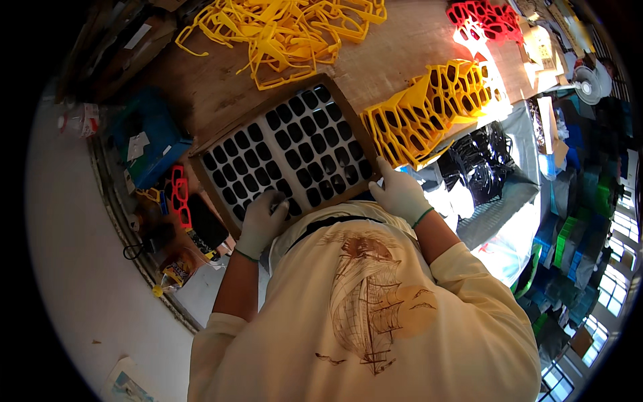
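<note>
A shallow cardboard box (365,144) lies tilted at the table's near edge, against my waist. In it sits a pale tray (276,147) with rows of dark sunglass lenses (293,159). My left hand (261,220), in a whitish glove, is over the tray's near left rows, its fingers curled and close together. What they pinch, if anything, is too small to make out. My gloved right hand (402,193) grips the box at its near right corner, thumb and forefinger at the rim. Just beyond it stands a row of yellow sunglasses frames (429,110) with dark lenses.
Loose yellow frames (288,33) are heaped at the far side of the wooden table (402,40). Red frames (485,23) lie at the far right. Black frames (479,164) fill a bag at right. On the left are a blue bin (147,137) and red glasses (179,194).
</note>
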Demonstrator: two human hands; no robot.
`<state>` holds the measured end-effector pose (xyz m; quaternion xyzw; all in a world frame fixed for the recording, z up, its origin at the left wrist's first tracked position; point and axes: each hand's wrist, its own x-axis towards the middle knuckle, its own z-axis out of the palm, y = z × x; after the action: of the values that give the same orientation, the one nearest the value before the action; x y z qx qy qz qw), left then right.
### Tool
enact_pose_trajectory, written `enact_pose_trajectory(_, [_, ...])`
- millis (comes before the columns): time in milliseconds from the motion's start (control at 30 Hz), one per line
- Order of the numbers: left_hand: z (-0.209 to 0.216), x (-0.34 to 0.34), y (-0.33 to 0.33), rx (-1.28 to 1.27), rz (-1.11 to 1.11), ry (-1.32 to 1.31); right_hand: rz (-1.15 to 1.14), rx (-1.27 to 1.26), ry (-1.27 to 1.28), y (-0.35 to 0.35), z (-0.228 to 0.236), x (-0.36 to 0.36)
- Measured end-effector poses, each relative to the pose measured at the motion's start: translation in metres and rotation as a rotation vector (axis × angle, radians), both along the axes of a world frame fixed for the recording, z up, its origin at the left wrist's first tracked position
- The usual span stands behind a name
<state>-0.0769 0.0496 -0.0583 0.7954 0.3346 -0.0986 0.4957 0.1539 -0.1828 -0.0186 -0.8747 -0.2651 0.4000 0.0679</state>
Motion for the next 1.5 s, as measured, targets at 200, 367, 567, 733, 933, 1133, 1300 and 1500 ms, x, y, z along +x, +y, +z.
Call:
enact_pose_trajectory(200, [0.02,0.118,0.051,0.338,-0.076,-0.217,0.216,0.017,0.06,-0.002,-0.002,0.03])
enact_pose_trajectory(367, [-0.018,0.228,0.102,0.565,-0.204,0.173,0.307,0.086,0.229,-0.001,0.011,0.05])
enact_pose_trajectory(567, [-0.024,0.245,0.12,0.458,-0.239,0.362,0.257,0.19,0.3,-0.015,0.002,0.059])
enact_pose_trajectory(733, [0.023,0.222,0.123,0.554,-0.126,0.064,0.197,0.248,0.347,-0.012,0.014,0.055])
enact_pose_trajectory(933, [0.094,0.131,0.094,0.488,-0.089,-0.152,0.161,0.358,0.41,0.026,0.009,0.025])
enact_pose_trajectory(1133, [0.078,0.017,0.031,0.15,0.221,-0.208,0.319,0.311,0.35,0.065,-0.008,-0.029])
enact_pose_trajectory(1300, [0.076,-0.027,0.014,0.225,0.268,-0.387,0.315,0.281,0.329,0.085,0.0,-0.052])
enact_pose_trajectory(1500, [0.103,-0.103,0.013,-0.02,0.101,-0.176,0.416,0.407,0.019,0.148,-0.023,-0.045])
